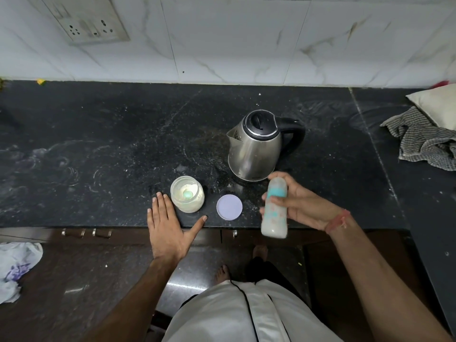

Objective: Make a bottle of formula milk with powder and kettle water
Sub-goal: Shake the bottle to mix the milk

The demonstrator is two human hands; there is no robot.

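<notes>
At lower right of centre, the right hand [299,204] wraps its fingers around a blurred baby bottle [274,208] holding milky liquid. The left hand [167,225] lies flat, fingers spread, on the black counter [98,149] beside the open powder jar [187,197]. Its lilac lid [229,207] lies between jar and bottle, with the steel kettle [256,146] behind.

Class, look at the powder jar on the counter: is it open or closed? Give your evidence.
Open. The powder jar has no lid on; powder and a green scoop show inside, and the lilac lid lies flat beside it.
</notes>
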